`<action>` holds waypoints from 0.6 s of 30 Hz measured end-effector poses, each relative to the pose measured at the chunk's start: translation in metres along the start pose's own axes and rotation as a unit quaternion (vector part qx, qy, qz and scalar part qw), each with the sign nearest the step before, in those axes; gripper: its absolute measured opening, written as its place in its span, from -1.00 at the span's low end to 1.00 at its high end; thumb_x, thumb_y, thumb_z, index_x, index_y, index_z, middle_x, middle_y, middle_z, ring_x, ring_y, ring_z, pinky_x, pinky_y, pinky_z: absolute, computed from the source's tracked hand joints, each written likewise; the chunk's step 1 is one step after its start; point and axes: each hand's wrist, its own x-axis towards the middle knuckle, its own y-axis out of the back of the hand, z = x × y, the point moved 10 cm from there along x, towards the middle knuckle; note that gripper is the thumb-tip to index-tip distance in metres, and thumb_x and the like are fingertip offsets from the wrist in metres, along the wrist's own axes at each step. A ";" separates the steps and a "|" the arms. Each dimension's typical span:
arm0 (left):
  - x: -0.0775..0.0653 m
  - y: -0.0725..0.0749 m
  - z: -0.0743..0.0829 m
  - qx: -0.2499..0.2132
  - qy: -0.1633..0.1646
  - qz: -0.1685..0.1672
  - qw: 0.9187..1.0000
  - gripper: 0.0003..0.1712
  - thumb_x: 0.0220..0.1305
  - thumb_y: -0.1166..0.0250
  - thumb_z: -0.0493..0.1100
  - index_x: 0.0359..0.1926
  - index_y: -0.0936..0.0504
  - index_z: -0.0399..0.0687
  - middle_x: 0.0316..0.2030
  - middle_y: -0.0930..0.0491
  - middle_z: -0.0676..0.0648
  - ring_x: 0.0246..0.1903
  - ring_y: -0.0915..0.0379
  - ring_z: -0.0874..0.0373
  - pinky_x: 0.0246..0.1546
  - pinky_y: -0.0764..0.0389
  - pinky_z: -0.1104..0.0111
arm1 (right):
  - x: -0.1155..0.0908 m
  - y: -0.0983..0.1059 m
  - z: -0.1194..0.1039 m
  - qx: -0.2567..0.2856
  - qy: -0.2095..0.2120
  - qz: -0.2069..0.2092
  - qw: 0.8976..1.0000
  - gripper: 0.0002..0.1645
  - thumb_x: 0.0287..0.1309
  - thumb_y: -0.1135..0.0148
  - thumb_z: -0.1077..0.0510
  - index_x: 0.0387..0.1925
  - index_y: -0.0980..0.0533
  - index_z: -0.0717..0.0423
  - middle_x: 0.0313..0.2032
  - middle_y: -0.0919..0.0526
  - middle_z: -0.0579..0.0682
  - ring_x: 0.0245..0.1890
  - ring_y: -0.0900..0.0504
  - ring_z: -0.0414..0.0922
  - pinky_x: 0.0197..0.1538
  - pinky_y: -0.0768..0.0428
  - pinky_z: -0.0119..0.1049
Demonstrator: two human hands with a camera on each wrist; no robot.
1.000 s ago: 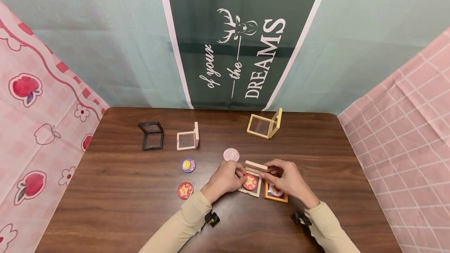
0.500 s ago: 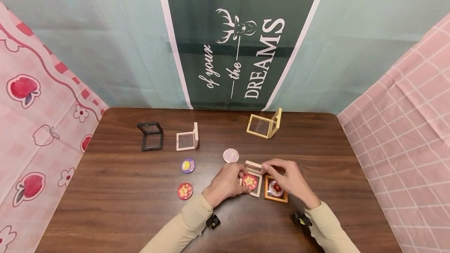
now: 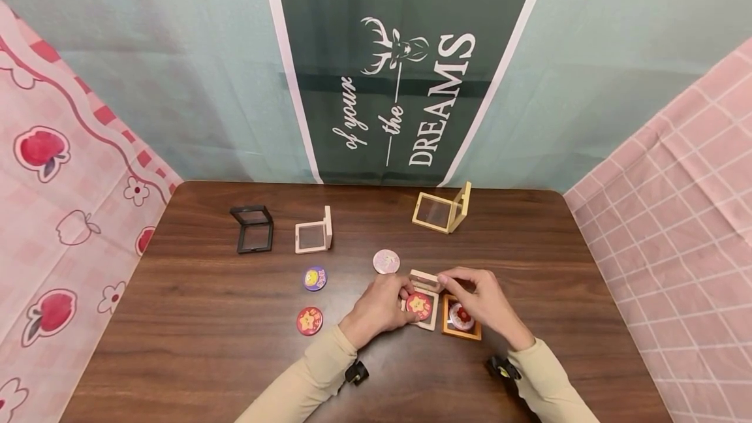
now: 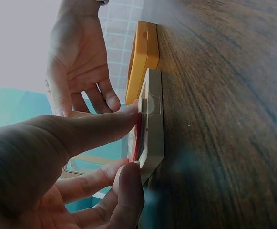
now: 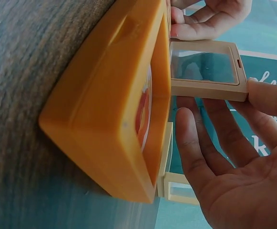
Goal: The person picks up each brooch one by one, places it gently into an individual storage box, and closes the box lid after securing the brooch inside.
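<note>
With thumb and fingers, my left hand pinches a round red badge bearing a yellow star. The badge sits at the open base of a cream display case; in the left wrist view it appears slightly tilted there. The case's hinged lid stands raised at the back, and my right hand holds its edge between thumb and fingers. Right beside it lies an orange case with a round white-and-red badge inside, below my right hand.
Three more cases stand open along the back: black, pale pink and yellow. Loose badges lie on the brown table: purple, red and pale pink. Curtains surround the table.
My left hand has shifted its fingers around the red badge, the thumb now at its near edge. My right hand has moved slightly left along the lid, uncovering the orange case's badge.
</note>
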 end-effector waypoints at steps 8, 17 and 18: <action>0.001 -0.001 0.000 -0.006 0.002 0.001 1.000 -0.60 -0.04 -0.75 -0.13 -0.27 -0.69 -0.04 -0.36 -0.67 0.07 -0.42 -0.45 0.37 -0.35 -0.52 0.47 | 0.000 0.000 -0.003 0.000 0.004 0.002 1.000 -0.86 0.44 -0.37 0.19 -0.11 -0.81 0.05 -0.27 -0.85 -0.11 -0.29 -0.78 -0.18 -0.16 -0.70 -0.36; 0.000 0.003 -0.002 0.000 -0.003 -0.002 1.000 -0.57 -0.05 -0.77 -0.05 -0.26 -0.71 -0.04 -0.34 -0.66 0.07 -0.41 -0.41 0.40 -0.34 -0.50 0.49 | -0.001 0.000 -0.003 -0.005 0.012 0.004 1.000 -0.87 0.43 -0.37 0.20 -0.11 -0.80 0.03 -0.27 -0.85 -0.12 -0.29 -0.77 -0.21 -0.17 -0.70 -0.37; 0.000 0.004 -0.003 0.001 -0.001 -0.002 1.000 -0.57 -0.06 -0.77 -0.04 -0.27 -0.71 -0.04 -0.35 -0.65 0.06 -0.42 -0.40 0.39 -0.35 -0.49 0.48 | -0.001 0.000 -0.003 -0.003 0.014 0.004 1.000 -0.87 0.43 -0.37 0.20 -0.11 -0.80 0.04 -0.27 -0.85 -0.11 -0.30 -0.77 -0.19 -0.18 -0.70 -0.37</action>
